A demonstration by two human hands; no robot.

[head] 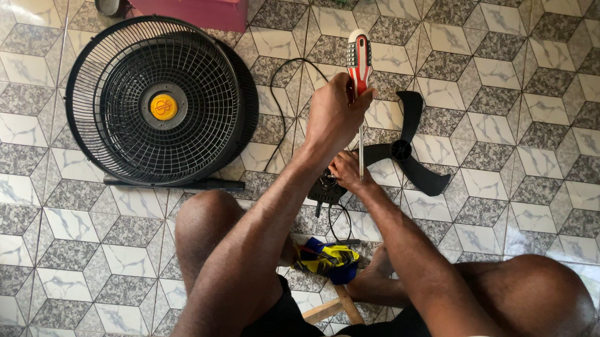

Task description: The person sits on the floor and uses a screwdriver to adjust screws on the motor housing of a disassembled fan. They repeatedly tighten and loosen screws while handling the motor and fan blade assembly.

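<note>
My left arm reaches forward from the lower left, forearm stretched out and up over my bent left knee, wrist straight. My left hand (335, 113) is closed in a fist, fingers (363, 95) wrapped tight and knuckles turned away from me. My right arm comes in from the lower right, crossing above my right thigh, elbow low. My right hand (346, 172) sits lower and closer to me, just beneath the left, fingers curled downward in a pinching grip. Both knees are spread wide.
</note>
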